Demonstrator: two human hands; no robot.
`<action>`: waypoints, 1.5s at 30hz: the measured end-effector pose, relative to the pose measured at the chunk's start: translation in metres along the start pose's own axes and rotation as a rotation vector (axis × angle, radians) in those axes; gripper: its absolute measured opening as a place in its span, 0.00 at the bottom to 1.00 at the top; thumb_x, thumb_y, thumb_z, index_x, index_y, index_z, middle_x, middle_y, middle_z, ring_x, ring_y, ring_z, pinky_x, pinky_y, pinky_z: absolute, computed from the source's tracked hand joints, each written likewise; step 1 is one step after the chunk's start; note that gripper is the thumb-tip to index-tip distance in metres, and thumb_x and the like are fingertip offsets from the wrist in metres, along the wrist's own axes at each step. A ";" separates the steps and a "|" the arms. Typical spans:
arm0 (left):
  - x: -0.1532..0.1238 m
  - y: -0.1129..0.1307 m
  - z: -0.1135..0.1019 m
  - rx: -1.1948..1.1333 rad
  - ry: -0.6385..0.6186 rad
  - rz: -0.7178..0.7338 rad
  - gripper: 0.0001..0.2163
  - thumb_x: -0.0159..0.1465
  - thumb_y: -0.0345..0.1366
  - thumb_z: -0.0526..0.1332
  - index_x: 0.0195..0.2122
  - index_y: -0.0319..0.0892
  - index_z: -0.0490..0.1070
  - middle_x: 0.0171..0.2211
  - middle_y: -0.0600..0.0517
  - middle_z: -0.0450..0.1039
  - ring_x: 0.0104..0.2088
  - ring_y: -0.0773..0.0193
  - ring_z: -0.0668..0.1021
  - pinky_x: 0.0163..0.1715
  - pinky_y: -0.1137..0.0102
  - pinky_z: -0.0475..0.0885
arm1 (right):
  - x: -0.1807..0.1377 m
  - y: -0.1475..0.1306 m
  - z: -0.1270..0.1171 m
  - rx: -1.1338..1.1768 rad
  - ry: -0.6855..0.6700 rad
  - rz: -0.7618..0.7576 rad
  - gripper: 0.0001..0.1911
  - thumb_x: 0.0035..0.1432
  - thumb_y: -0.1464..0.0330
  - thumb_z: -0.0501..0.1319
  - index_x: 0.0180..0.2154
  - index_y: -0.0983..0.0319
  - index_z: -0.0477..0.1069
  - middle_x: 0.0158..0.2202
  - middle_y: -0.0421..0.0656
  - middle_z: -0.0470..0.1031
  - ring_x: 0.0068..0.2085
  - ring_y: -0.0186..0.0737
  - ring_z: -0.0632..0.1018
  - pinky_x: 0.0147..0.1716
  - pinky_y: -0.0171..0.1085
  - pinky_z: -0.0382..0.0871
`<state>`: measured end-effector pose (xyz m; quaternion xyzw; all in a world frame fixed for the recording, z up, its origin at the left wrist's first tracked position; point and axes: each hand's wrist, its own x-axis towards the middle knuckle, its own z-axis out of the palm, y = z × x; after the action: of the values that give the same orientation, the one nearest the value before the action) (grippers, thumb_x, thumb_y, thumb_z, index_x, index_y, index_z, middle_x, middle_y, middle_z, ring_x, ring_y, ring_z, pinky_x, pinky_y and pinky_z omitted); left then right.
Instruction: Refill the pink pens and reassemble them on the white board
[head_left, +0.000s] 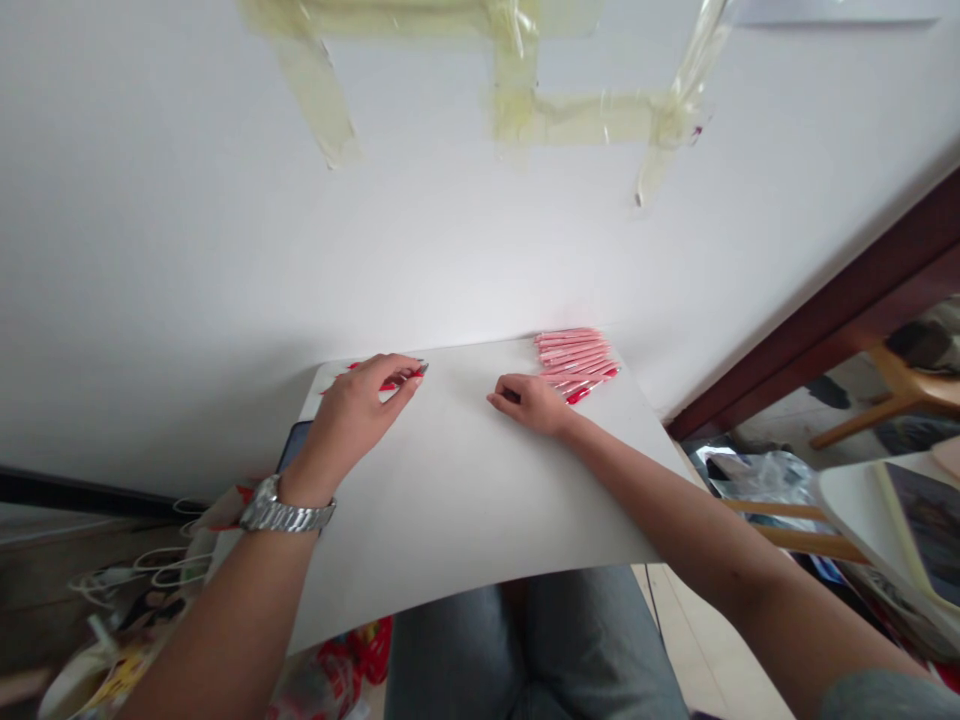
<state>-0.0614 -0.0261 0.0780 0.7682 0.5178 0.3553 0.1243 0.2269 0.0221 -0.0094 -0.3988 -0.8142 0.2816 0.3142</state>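
My left hand (365,402) is over the far left part of the white table (465,480), wearing a metal watch (288,508). Thumb and fingertips pinch a small red piece with a dark tip (420,371), perhaps a pen part. More red pieces (352,367) lie partly hidden behind and under that hand. My right hand (531,402) rests curled on the tabletop, fingers closed; whatever they may hold is hidden. Just beyond it is a pile of slim pink pen-like sticks (574,347), and a few at the near side have bright red ends (579,396).
A dark phone-like slab (294,444) lies at the table's left edge beneath my left wrist. The wall (450,250) borders the table's far side. To the right stand a wooden-legged chair (885,390) and plastic bags (772,475); white cables (161,560) hang at left.
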 end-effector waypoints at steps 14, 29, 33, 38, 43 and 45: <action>0.014 0.015 0.091 -1.009 0.141 -0.366 0.17 0.61 0.48 0.75 0.44 0.43 0.77 0.42 0.48 0.81 0.44 0.60 0.82 0.52 0.59 0.80 | -0.002 -0.001 -0.004 0.120 -0.014 0.040 0.21 0.76 0.54 0.53 0.37 0.60 0.73 0.32 0.39 0.76 0.34 0.35 0.74 0.38 0.35 0.64; 0.002 0.006 0.121 -1.080 0.069 -0.378 0.17 0.59 0.45 0.77 0.44 0.44 0.78 0.41 0.49 0.82 0.43 0.60 0.83 0.52 0.61 0.78 | -0.008 -0.014 -0.006 0.133 -0.031 0.095 0.19 0.74 0.52 0.56 0.49 0.59 0.75 0.29 0.36 0.72 0.31 0.35 0.70 0.32 0.34 0.61; 0.001 0.004 0.120 -1.090 0.054 -0.401 0.18 0.61 0.47 0.75 0.48 0.44 0.82 0.43 0.47 0.83 0.42 0.61 0.83 0.51 0.62 0.77 | -0.009 -0.017 -0.009 0.226 -0.066 0.047 0.19 0.76 0.53 0.53 0.47 0.59 0.73 0.31 0.36 0.69 0.33 0.35 0.69 0.35 0.34 0.62; 0.000 -0.001 0.122 -1.101 0.041 -0.404 0.18 0.64 0.48 0.73 0.52 0.45 0.84 0.43 0.48 0.82 0.39 0.66 0.78 0.47 0.66 0.76 | -0.010 -0.021 -0.011 0.380 -0.134 0.083 0.22 0.76 0.49 0.51 0.39 0.59 0.68 0.29 0.35 0.65 0.30 0.33 0.65 0.33 0.35 0.62; 0.000 -0.004 0.123 -1.051 0.022 -0.361 0.19 0.65 0.49 0.72 0.52 0.45 0.84 0.41 0.48 0.82 0.40 0.62 0.78 0.48 0.64 0.75 | -0.011 -0.021 -0.011 0.378 -0.173 0.115 0.27 0.75 0.45 0.49 0.36 0.59 0.69 0.28 0.36 0.65 0.29 0.34 0.65 0.33 0.35 0.62; 0.000 -0.003 0.123 -1.006 0.040 -0.321 0.17 0.66 0.50 0.71 0.50 0.45 0.85 0.41 0.48 0.82 0.40 0.61 0.78 0.49 0.63 0.75 | -0.010 -0.020 -0.011 0.331 -0.155 0.096 0.26 0.76 0.47 0.49 0.41 0.59 0.73 0.28 0.36 0.66 0.30 0.34 0.66 0.33 0.35 0.62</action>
<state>0.0193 -0.0032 -0.0115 0.5176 0.3969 0.5510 0.5205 0.2306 0.0054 0.0090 -0.3574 -0.7585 0.4562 0.2980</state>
